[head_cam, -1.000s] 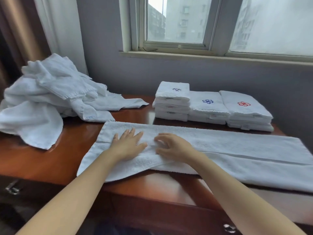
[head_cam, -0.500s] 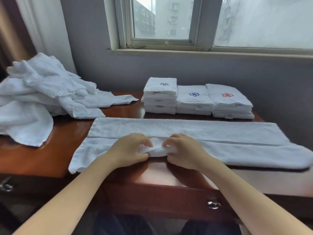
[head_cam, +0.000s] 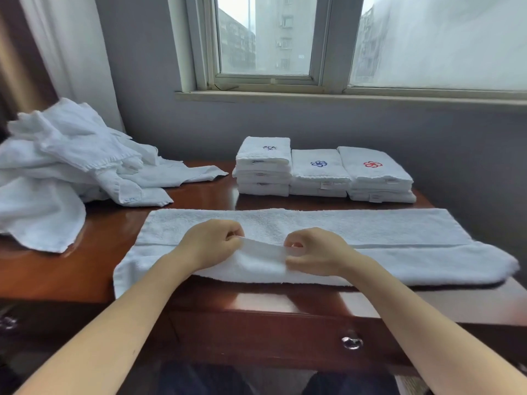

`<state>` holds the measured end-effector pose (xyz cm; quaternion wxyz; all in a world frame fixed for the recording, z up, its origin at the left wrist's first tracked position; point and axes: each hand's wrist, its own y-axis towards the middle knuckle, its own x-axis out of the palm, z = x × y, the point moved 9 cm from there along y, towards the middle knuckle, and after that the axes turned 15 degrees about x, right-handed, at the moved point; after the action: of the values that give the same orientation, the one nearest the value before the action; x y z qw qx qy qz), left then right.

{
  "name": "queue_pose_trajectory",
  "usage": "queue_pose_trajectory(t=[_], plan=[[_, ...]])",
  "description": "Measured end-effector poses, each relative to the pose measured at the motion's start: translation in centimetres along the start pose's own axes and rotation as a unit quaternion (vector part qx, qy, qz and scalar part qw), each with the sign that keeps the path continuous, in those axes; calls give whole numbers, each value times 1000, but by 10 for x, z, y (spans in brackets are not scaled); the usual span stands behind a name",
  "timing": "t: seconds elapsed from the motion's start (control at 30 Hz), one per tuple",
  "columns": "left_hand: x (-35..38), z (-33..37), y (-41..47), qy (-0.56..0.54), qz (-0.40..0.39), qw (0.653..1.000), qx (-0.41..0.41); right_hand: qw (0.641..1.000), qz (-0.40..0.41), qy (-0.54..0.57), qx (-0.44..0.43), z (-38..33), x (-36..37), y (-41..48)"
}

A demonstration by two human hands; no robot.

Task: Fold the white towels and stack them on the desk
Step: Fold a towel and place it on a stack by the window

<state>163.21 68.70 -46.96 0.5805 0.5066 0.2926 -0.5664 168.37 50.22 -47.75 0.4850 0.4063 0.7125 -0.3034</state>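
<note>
Since half a second earlier, the hands were noted further apart, with the near fold of the towel [head_cam: 342, 226] raised between them. The towel was laid lengthwise across the desk [head_cam: 71, 269]. Fingertips were partly hidden by cloth. The left hand [head_cam: 209, 245] and right hand [head_cam: 316, 252] were each clenched on the fold, knuckles upward.
</note>
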Motion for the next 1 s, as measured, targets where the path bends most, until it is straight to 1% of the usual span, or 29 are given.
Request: queue_pose_trajectory(t=[0.07, 0.13, 0.2, 0.23, 0.33, 0.43, 0.6, 0.7, 0.77, 0.87, 0.93, 1.0], plan=[[-8, -3, 0, 2, 23, 1000, -11, 998, 40, 49, 14, 0, -13, 3], [-16, -6, 2, 3, 48, 999, -16, 988, 117, 96, 30, 3, -35, 8], [-26, -8, 6, 15, 72, 997, -22, 980, 182, 77, 26, 1, -54, 12], [-31, -9, 9, 31, 83, 996, -25, 978, 201, 56, 18, -3, -59, 16], [-41, -13, 22, 86, 105, 990, -28, 973, 229, 14, -3, -10, -66, 33], [-37, -21, 40, 112, 94, 989, -34, 967, 253, -12, -12, -8, -66, 55], [-20, -38, 70, 154, 56, 986, -43, 971, 240, -14, 0, 4, -54, 91], [0, -48, 74, 198, 15, 979, -48, 980, 197, -40, -5, 8, -28, 105], [11, -51, 71, 221, 16, 974, -44, 985, 168, -43, 4, 13, -12, 107], [10, -56, 65, 201, 52, 977, -40, 983, 176, -54, 21, 15, -9, 109], [7, -56, 63, 169, 52, 984, -32, 982, 179, -53, 20, 3, -11, 108], [3, -57, 59, 139, 47, 989, -33, 986, 166, -21, -1, -21, -8, 105]])
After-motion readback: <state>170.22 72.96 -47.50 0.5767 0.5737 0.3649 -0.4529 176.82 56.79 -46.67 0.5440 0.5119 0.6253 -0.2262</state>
